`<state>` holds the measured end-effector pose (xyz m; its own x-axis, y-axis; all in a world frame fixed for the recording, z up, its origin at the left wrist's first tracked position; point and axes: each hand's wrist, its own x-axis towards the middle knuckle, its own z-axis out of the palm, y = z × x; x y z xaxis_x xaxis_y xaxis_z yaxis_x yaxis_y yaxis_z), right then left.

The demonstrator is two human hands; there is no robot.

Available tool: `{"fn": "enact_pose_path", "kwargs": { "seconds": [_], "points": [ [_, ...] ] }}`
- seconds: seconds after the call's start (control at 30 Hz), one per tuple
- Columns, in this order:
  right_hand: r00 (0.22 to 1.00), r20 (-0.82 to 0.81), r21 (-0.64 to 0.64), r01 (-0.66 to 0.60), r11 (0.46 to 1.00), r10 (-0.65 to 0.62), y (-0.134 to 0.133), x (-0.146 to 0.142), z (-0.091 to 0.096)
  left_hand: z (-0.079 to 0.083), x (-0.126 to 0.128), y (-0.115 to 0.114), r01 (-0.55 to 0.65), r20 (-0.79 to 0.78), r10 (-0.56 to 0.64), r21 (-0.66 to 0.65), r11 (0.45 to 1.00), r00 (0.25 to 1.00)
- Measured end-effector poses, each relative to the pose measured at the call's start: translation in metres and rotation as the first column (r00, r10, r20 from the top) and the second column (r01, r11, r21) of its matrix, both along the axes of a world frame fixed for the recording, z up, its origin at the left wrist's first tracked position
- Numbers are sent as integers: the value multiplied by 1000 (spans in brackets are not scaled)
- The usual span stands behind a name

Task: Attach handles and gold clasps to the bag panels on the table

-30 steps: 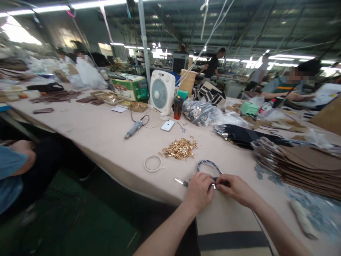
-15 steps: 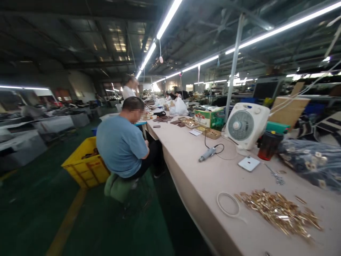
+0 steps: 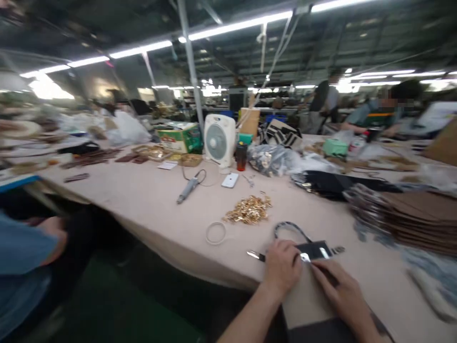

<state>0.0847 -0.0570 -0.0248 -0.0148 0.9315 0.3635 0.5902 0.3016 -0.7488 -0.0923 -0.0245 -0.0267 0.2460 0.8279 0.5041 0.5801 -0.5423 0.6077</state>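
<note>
My left hand (image 3: 283,268) rests curled on a beige bag piece (image 3: 307,297) at the table's near edge, its fingers pinched on a small metal fitting (image 3: 305,257). My right hand (image 3: 339,290) lies on the same piece with fingers stretched toward the fitting. A dark strip (image 3: 316,249) and a looped patterned handle (image 3: 287,228) lie just beyond the hands. A metal tool (image 3: 255,255) sticks out left of my left hand. The view is blurred by motion.
A pile of gold fittings (image 3: 249,211), a white ring (image 3: 215,233), a phone (image 3: 230,179), a corded power tool (image 3: 188,188) and a white fan (image 3: 219,138) sit on the long table (image 3: 143,200). Brown stacked pieces (image 3: 410,214) lie right. A person in blue (image 3: 24,267) sits left.
The view swung far left to the seated person and back to the table. My hands are still together on the bag piece, now a little lower and flatter on it.
</note>
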Motion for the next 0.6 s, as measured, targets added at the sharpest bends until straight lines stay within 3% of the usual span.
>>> {"fn": "enact_pose_path", "kwargs": {
  "seconds": [0.1,0.27,0.4,0.5,0.6],
  "points": [
    [999,-7,-4,38,999,-38,-5,10,3,2,-2,6,9,66,-8,-15,1000,998],
    [993,-77,-1,92,996,-92,2,4,9,6,-4,7,26,27,-27,1,1000,999],
    [969,-209,15,137,990,-131,-8,4,16,8,-2,7,31,1,-31,46,998,1000],
    [896,-393,2,226,974,-207,-12,17,15,2,-1,14,45,-31,-42,108,993,999],
    [769,-552,41,411,911,-322,-8,59,8,-8,0,25,63,-46,-56,170,983,997]
  ]
}}
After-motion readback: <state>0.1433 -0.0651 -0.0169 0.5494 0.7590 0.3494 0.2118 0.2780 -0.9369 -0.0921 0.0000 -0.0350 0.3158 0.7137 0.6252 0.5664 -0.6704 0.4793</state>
